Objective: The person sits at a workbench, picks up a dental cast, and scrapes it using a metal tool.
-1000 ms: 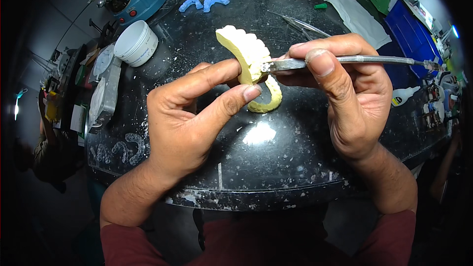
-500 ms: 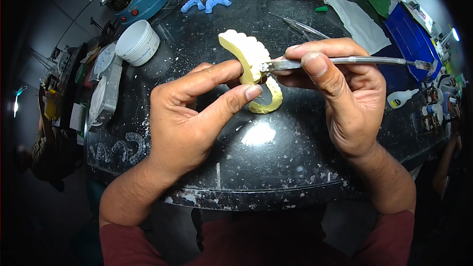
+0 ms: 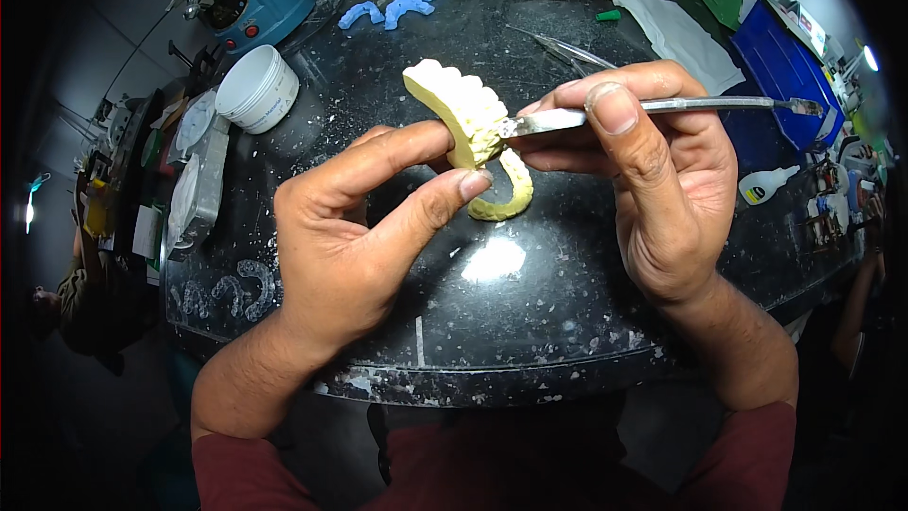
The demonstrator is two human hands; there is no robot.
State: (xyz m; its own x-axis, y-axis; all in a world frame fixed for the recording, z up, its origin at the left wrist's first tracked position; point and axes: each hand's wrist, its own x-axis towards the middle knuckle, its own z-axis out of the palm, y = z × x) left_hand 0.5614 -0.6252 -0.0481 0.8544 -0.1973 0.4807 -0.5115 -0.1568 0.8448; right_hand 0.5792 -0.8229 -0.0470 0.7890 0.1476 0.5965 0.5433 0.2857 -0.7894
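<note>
The left hand (image 3: 345,237) holds a pale yellow tooth model (image 3: 456,106) between thumb and index finger, with these two fingers closed on its lower end, and the model stands tilted in the air above the black table (image 3: 539,312). The right hand (image 3: 672,180) holds a metal knife (image 3: 676,105) like a pen, its thumb and fingers pressed narrow around the handle. The flat tip of the knife touches the right side of the model, near its lower end, where the surface looks rough. Just below the held model, a second yellow model (image 3: 515,201), curved in shape, seems to lie on the table, partly hidden. Well apart from the hands, three blue moulds (image 3: 409,11) are near the far edge, and a white tub (image 3: 257,90) stands on the left. Clear trays (image 3: 253,289) lie beside the left forearm, and a small white bottle (image 3: 768,185) lies to the right of the right hand.
</note>
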